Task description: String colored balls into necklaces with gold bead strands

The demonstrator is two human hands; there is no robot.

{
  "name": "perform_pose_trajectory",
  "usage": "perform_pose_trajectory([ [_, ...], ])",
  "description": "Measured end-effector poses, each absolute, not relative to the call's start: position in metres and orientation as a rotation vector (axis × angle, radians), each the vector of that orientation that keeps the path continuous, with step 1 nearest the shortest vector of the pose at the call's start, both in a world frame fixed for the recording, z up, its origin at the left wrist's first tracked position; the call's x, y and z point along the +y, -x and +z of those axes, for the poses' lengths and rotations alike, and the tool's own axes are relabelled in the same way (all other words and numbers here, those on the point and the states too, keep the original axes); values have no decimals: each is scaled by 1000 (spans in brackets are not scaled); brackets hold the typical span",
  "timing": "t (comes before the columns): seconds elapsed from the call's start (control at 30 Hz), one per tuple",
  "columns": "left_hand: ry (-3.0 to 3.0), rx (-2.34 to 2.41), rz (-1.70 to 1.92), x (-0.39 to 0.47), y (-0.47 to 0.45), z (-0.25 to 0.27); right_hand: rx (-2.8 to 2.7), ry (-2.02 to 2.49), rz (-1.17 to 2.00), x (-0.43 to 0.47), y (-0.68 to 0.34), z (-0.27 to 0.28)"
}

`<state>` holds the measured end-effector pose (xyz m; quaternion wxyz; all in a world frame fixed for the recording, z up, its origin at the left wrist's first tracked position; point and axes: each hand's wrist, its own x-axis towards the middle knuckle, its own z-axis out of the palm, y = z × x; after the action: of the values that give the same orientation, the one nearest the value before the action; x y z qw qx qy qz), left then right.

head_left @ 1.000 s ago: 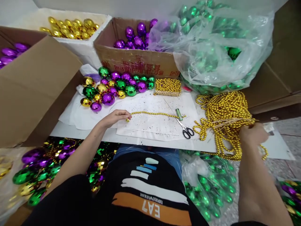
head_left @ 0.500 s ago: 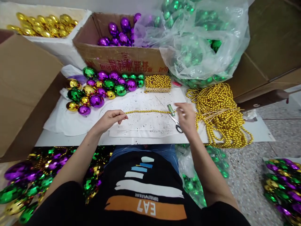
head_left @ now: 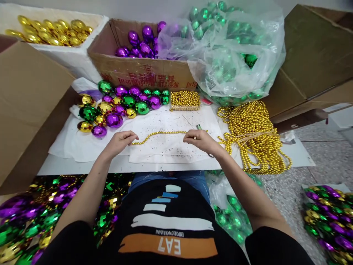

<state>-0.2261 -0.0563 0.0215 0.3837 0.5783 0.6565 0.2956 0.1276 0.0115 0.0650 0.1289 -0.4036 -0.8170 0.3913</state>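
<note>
My left hand [head_left: 122,141] pinches the left end of a gold bead string [head_left: 162,133]. This string curves over the white cloth and passes behind my right hand [head_left: 200,140], its far end showing just beyond. My right hand is closed, thumb against fingers; what it holds, if anything, I cannot make out. A green thread spool [head_left: 198,127] and the scissors [head_left: 210,155] are mostly hidden by it. Behind lies a small clear box of loose gold beads [head_left: 185,98]. To the right is a tied bundle of gold bead strings [head_left: 248,129].
Shiny purple, green and gold ornaments [head_left: 121,105] lie at the back left. Behind stand a carton of purple ornaments [head_left: 143,68], a foam box of gold ones [head_left: 95,33] and a plastic bag of green ones [head_left: 234,70]. Large cartons flank the table [head_left: 91,167].
My right hand has moved left and come nearer the middle of the bead string. My left hand shifted slightly left and down, and the string went from straight to curved.
</note>
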Motion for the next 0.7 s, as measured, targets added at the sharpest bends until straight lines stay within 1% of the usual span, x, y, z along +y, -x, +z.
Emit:
perform_pose_trajectory([
  [0.07,-1543,1806,729,-50,206,21,-2481,1206,948,7,-124,70],
  [0.13,-1594,1819,852,-47,173,25,-2588,1253,766,2,-116,74],
  [0.27,-1281,1168,1056,-44,97,31,-2736,1367,456,-12,-100,79],
  [0.37,-1020,1013,1094,-43,63,28,-2790,1405,296,-24,-95,79],
  [0.53,-887,1028,952,-42,48,23,-2660,1440,282,-35,-110,67],
  [0.7,-857,1009,833,-38,38,21,-2438,1371,482,-28,-141,55],
])
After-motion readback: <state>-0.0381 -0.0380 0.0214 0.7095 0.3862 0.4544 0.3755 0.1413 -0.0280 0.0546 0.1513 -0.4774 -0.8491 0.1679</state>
